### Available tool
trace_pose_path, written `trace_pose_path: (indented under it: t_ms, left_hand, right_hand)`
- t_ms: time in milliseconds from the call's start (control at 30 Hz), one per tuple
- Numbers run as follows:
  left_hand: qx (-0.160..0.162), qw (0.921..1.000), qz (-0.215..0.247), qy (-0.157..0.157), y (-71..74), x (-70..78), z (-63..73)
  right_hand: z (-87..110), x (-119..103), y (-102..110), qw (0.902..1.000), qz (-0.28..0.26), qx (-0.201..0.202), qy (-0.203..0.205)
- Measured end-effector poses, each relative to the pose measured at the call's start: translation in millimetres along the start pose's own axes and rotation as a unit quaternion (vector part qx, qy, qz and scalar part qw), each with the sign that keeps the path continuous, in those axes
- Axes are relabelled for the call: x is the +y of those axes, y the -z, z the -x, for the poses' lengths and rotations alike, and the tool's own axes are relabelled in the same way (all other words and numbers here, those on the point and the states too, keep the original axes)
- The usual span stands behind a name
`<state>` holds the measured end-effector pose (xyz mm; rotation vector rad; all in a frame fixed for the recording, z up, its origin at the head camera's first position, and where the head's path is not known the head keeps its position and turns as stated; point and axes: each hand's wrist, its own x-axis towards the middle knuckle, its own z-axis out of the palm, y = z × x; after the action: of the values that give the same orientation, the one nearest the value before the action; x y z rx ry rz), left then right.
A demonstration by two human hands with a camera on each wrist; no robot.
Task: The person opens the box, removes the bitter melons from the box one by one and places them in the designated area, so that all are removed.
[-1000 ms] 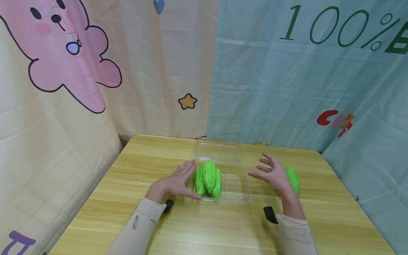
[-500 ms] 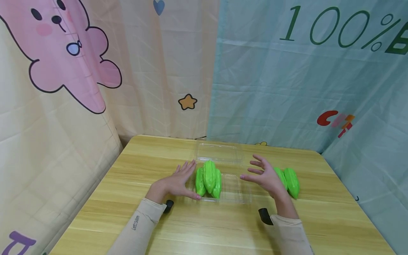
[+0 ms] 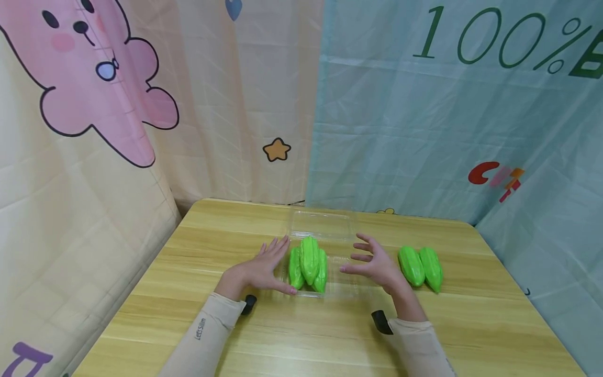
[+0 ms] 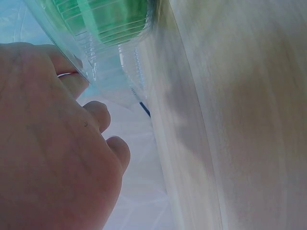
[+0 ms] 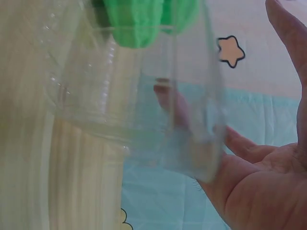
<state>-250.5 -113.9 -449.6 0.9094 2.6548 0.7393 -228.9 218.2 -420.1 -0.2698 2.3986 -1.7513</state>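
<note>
A clear plastic clamshell box (image 3: 339, 287) lies with its lid (image 3: 322, 224) folded back on the table. Several bright green ribbed gourd-like pieces (image 3: 309, 260) are heaped in its left half, one on top. My left hand (image 3: 258, 271) touches the box's left side, fingers spread and thumb near the front corner; the left wrist view shows its fingertips at the clear wall (image 4: 72, 52). Held over the box's right side, my right hand (image 3: 374, 266) has spread fingers and grasps nothing. Its fingers (image 5: 177, 108) show through the clear plastic in the right wrist view.
Two more green ribbed pieces (image 3: 420, 267) lie side by side on the wooden table (image 3: 306, 335), right of my right hand. Printed curtains (image 3: 400, 131) hang close behind the table and along both sides.
My right hand has moved left toward the box, uncovering the two green pieces on the right. My left hand and the heaped pieces have stayed in place.
</note>
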Motion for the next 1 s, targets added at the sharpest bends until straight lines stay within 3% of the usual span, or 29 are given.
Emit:
trace_pose_path:
  t_ms: [1000]
  left_hand:
    - [0.002,1.0000,0.002,-0.001,-0.7,-1.7,0.7]
  right_hand:
    - [-5.9,8,-40,0.9991,-0.026,-0.018,-0.026]
